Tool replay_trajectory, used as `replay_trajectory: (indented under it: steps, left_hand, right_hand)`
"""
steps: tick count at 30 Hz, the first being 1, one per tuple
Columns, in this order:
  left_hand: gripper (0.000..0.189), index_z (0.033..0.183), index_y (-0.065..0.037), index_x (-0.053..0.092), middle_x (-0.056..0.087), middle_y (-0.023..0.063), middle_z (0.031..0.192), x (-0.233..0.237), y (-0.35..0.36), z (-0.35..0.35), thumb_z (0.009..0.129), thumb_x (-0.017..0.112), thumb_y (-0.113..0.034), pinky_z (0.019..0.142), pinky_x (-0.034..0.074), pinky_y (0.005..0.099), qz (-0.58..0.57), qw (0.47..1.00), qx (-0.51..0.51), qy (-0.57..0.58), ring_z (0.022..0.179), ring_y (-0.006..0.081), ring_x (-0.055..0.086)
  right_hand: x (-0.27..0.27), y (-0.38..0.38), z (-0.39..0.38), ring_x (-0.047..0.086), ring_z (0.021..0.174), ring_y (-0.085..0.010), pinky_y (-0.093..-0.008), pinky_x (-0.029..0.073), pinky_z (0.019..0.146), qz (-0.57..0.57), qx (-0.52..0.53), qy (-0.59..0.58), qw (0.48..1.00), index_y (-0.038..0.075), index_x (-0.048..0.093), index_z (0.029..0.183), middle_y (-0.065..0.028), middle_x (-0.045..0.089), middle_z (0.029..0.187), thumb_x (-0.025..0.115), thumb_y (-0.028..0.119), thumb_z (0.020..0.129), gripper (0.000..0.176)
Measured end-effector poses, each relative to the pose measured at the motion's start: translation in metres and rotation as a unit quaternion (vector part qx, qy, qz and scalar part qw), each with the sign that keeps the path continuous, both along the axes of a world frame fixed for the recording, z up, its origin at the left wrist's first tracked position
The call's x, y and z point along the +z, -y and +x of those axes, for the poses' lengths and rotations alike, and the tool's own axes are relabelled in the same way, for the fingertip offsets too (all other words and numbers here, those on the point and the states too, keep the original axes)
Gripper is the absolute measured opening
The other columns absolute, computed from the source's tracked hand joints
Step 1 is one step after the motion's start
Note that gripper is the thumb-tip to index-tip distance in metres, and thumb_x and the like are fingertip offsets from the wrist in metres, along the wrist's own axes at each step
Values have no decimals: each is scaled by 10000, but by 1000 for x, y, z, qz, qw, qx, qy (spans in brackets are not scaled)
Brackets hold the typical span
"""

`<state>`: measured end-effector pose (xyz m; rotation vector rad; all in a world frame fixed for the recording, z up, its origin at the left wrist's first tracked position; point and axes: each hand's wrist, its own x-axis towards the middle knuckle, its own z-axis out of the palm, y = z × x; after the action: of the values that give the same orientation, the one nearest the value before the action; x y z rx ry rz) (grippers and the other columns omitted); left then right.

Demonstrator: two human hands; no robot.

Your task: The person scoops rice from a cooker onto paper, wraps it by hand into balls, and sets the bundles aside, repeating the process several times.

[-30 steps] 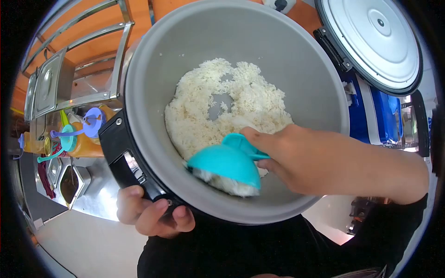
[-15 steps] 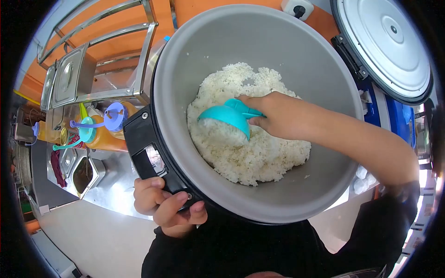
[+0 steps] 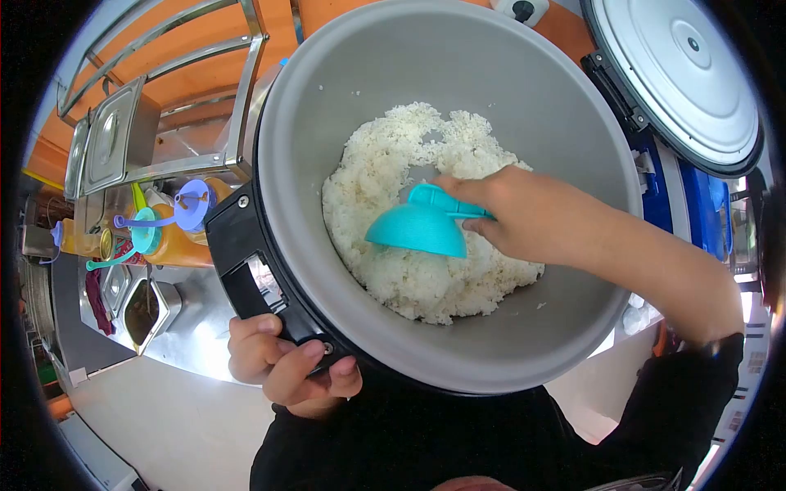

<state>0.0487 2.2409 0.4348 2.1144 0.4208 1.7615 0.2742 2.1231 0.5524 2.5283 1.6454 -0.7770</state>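
A large grey pot [image 3: 573, 131] of a rice cooker, tilted toward me, holds cooked white rice [image 3: 368, 176]. My right hand [image 3: 524, 214] reaches into it, closed round the handle of a turquoise scoop [image 3: 417, 230]. The scoop's rounded back faces up and its open side is turned down against the rice, so what it holds is hidden. My left hand [image 3: 291, 364] grips the lower end of the cooker's black side panel [image 3: 237, 254], fingers curled over its edge.
The open lid [image 3: 692, 74] stands at the upper right. To the left are a steel rack [image 3: 246, 106], a lidded steel container [image 3: 115, 135], orange bottles with pump tops [image 3: 176, 245] and a small steel pan [image 3: 151, 311] on a metal counter.
My right hand has moved slightly right and down with the scoop, whose mouth has turned from facing partly toward me to facing down. The cooker has shifted slightly left in view.
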Motion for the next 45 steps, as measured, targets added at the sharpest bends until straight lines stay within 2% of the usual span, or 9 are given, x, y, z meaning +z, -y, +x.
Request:
replay_trajectory:
  steps: [8, 19, 24, 26, 29, 36, 39, 41, 45]
  left_hand:
    - [268, 892, -180, 480, 369, 72, 889, 0, 2, 8, 788, 612, -388, 700, 352, 360, 9, 999, 32, 28, 816, 238, 432]
    - [287, 848, -150, 465, 392, 68, 838, -2, 8, 33, 769, 586, -398, 743, 337, 352, -14, 983, 91, 160, 833, 240, 416]
    - [293, 889, -166, 468, 383, 65, 884, 0, 7, 15, 781, 616, -394, 757, 353, 352, -14, 995, 47, 85, 851, 244, 412]
    - [305, 941, -182, 477, 367, 62, 937, -1, 6, 4, 797, 652, -385, 779, 375, 370, -25, 999, 4, 23, 874, 250, 410]
    - [311, 951, -177, 484, 361, 58, 945, 2, 5, -3, 804, 665, -382, 794, 382, 379, -25, 999, -18, -19, 888, 250, 407]
    - [307, 959, -161, 496, 360, 63, 939, 3, 6, 1, 797, 670, -354, 811, 389, 384, -24, 1000, -19, 1, 912, 252, 423]
    - [291, 956, -156, 511, 368, 68, 936, 4, 8, 0, 793, 667, -340, 817, 392, 384, -27, 999, -20, 3, 921, 256, 436]
    - [282, 953, -154, 520, 372, 70, 938, 4, 7, 1, 792, 665, -334, 819, 394, 383, -27, 999, -22, 3, 927, 258, 444]
    - [284, 954, -153, 539, 384, 69, 931, 4, 6, 1, 785, 674, -337, 821, 394, 381, -23, 999, -20, 9, 927, 259, 458]
  right_hand:
    - [15, 1, -20, 672, 686, -351, -409, 526, 674, -120, -57, -169, 977, 7, 484, 1364, -254, 660, 798, 609, 113, 900, 492]
    - [39, 15, -31, 683, 674, -310, -383, 533, 658, -56, -86, -207, 973, 6, 460, 1380, -238, 680, 833, 577, 112, 929, 478]
    - [24, 9, -29, 683, 786, -350, -401, 527, 732, 85, -95, -250, 960, -51, 444, 1370, -271, 662, 900, 532, 99, 916, 486]
    - [55, -6, -36, 681, 841, -356, -392, 521, 781, -73, -223, -316, 919, -55, 434, 1374, -288, 655, 951, 537, 107, 921, 493]
    - [44, 11, -41, 677, 875, -361, -390, 514, 814, 6, -150, -237, 960, -58, 434, 1370, -298, 652, 966, 535, 97, 922, 484]
    - [50, 25, -47, 671, 905, -380, -398, 508, 832, 53, -131, -235, 962, -55, 440, 1364, -319, 640, 1002, 563, 123, 917, 497]
    - [52, 14, -49, 682, 778, -334, -377, 524, 767, 28, -155, -230, 960, -47, 434, 1373, -274, 654, 919, 568, 148, 921, 511]
    - [59, 4, -51, 643, 615, -253, -350, 524, 677, -56, -247, -290, 923, -51, 449, 1356, -192, 632, 810, 551, 169, 931, 489]
    - [41, 1, -35, 571, 515, -183, -330, 501, 601, -16, -229, -325, 917, -48, 475, 1320, -132, 585, 759, 528, 187, 941, 449]
